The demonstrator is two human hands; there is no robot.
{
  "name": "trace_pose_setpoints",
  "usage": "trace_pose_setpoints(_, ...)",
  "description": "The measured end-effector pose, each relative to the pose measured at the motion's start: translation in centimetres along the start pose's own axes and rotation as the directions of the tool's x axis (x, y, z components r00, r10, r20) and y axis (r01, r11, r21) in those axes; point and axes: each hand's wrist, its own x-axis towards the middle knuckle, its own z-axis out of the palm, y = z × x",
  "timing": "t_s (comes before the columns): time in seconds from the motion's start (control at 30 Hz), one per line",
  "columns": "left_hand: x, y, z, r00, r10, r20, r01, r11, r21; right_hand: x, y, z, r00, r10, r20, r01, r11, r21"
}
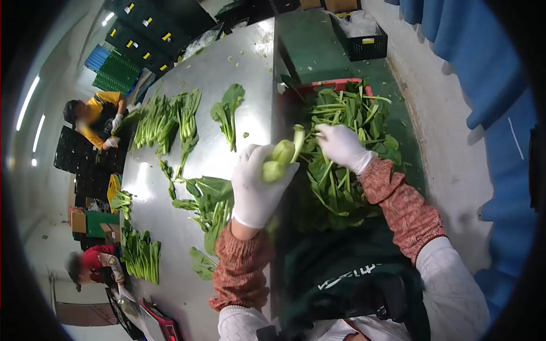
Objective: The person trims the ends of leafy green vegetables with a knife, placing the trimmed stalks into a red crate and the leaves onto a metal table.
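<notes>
My left hand [253, 184], in a white glove, is closed around a few leafy green vegetables [276, 167]. Their thick, pale cut stem ends point up and toward the right; one thinner stalk stands out beyond the others. Close to that stalk is my right hand [344, 148], also gloved, its fingers curled and pinched. Whatever lies between those fingertips is too small to make out. Below the right hand, a red crate [341, 85] holds a heap of loose leaves and stalks [347, 182]. Beside my left hand, more leafy greens [213, 199] lie on the metal table.
Greens in rows [156, 122] and a single plant [229, 113] lie on the metal table [250, 74]. Two people work across it, one in a yellow sleeve [105, 102], one in red [102, 258]. A red-edged device [162, 321] sits near the table's end. A black crate [367, 48] stands by the wall.
</notes>
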Motion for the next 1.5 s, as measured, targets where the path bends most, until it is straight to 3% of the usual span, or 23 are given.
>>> trace_pose_setpoints(0.03,0.6,0.4,-0.5,1.000,-0.021,0.000,0.021,0.993,-0.118,0.7,2.8,0.7,0.999,0.008,-0.037,-0.010,0.999,-0.051)
trace_pose_setpoints(0.07,1.0,0.6,-1.0,0.993,-0.113,0.043,0.120,0.964,-0.236,0.5,2.2,-0.7,0.991,0.117,-0.062,-0.108,0.985,0.138)
trace_pose_setpoints(0.17,2.4,0.8,-1.6,0.862,-0.374,0.341,0.506,0.605,-0.615,1.0,0.7,-3.2,0.992,0.122,-0.042,-0.097,0.919,0.381)
trace_pose_setpoints(0.2,2.4,0.0,-1.1,0.860,-0.336,0.384,0.509,0.513,-0.691,1.2,-0.5,-4.4,0.994,0.091,0.057,-0.107,0.790,0.604)
trace_pose_setpoints(0.3,2.5,-1.4,0.5,0.851,-0.129,0.509,0.524,0.266,-0.809,1.0,-4.4,-8.9,0.941,-0.155,0.301,-0.186,0.508,0.841)
trace_pose_setpoints(0.4,0.9,-1.9,3.0,0.805,-0.083,0.587,0.593,0.126,-0.795,0.5,-7.2,-9.8,0.845,-0.211,0.492,-0.313,0.551,0.773)
trace_pose_setpoints(0.43,1.1,0.1,2.7,0.872,-0.043,0.488,0.488,0.004,-0.873,0.3,-7.0,-8.8,0.871,-0.210,0.445,-0.256,0.578,0.775)
trace_pose_setpoints(0.5,0.3,-1.6,4.1,0.844,-0.070,0.533,0.531,-0.045,-0.846,0.2,-6.2,-7.8,0.902,-0.190,0.388,-0.178,0.656,0.734)
trace_pose_setpoints(0.57,-0.8,-2.2,3.9,0.861,-0.072,0.504,0.509,0.165,-0.845,0.4,-5.9,-8.1,0.883,-0.117,0.455,-0.202,0.780,0.592)
trace_pose_setpoints(0.6,-1.1,-2.4,4.4,0.878,-0.101,0.469,0.471,0.364,-0.804,0.3,-6.4,-8.1,0.880,-0.117,0.461,-0.170,0.828,0.534)
trace_pose_setpoints(0.67,-1.9,-3.5,5.6,0.914,-0.140,0.381,0.377,0.638,-0.671,-0.4,-7.4,-7.1,0.917,-0.125,0.379,-0.056,0.900,0.432)
trace_pose_setpoints(0.7,-2.1,-3.8,5.7,0.930,-0.140,0.340,0.324,0.746,-0.581,-0.4,-8.6,-7.4,0.901,-0.072,0.429,-0.048,0.964,0.263)
trace_pose_setpoints(0.87,-2.7,-4.5,3.7,0.908,-0.225,0.353,0.329,0.905,-0.269,-1.2,-9.7,-6.7,0.885,-0.194,0.424,0.187,0.981,0.059)
trace_pose_setpoints(0.97,-3.6,-7.0,-0.1,0.965,-0.227,0.128,0.254,0.929,-0.271,-1.2,-8.4,-6.3,0.900,-0.151,0.408,0.131,0.988,0.077)
trace_pose_setpoints(1.0,-3.9,-8.3,-3.2,0.864,-0.436,0.252,0.493,0.629,-0.601,-1.2,-8.2,-6.7,0.907,-0.111,0.406,0.056,0.988,0.145)
trace_pose_setpoints(1.1,-8.2,-13.1,-13.4,0.794,-0.606,0.043,0.214,0.213,-0.953,-0.6,-4.9,-6.9,0.949,0.054,0.309,-0.122,0.972,0.203)
trace_pose_setpoints(1.13,-10.1,-13.5,-16.2,0.776,-0.608,-0.172,0.035,0.312,-0.949,-0.6,-3.3,-6.3,0.947,0.125,0.296,-0.199,0.951,0.235)
trace_pose_setpoints(1.17,-12.8,-14.9,-18.1,0.626,-0.732,-0.270,-0.190,0.193,-0.963,-0.7,-1.5,-5.9,0.962,0.119,0.246,-0.163,0.972,0.167)
trace_pose_setpoints(1.23,-18.8,-17.0,-22.8,0.473,-0.806,-0.355,-0.334,0.209,-0.919,-1.6,2.6,-5.1,0.984,0.088,0.156,-0.093,0.995,0.026)
trace_pose_setpoints(1.3,-25.8,-19.1,-25.9,0.262,-0.856,-0.446,-0.347,0.348,-0.871,-3.1,6.7,-3.8,0.986,0.118,0.119,-0.141,0.970,0.200)
trace_pose_setpoints(1.37,-31.4,-20.2,-28.1,-0.005,-0.923,-0.384,-0.374,0.358,-0.856,-4.6,7.4,-4.1,0.933,0.276,0.232,-0.324,0.924,0.203)
trace_pose_setpoints(1.47,-39.3,-24.7,-30.9,-0.255,-0.911,-0.325,-0.387,0.404,-0.829,-5.5,6.6,-4.0,0.897,0.376,0.231,-0.418,0.893,0.169)
trace_pose_setpoints(1.5,-40.4,-25.7,-32.3,-0.267,-0.910,-0.317,-0.376,0.401,-0.835,-5.5,6.5,-3.5,0.900,0.358,0.248,-0.406,0.895,0.186)
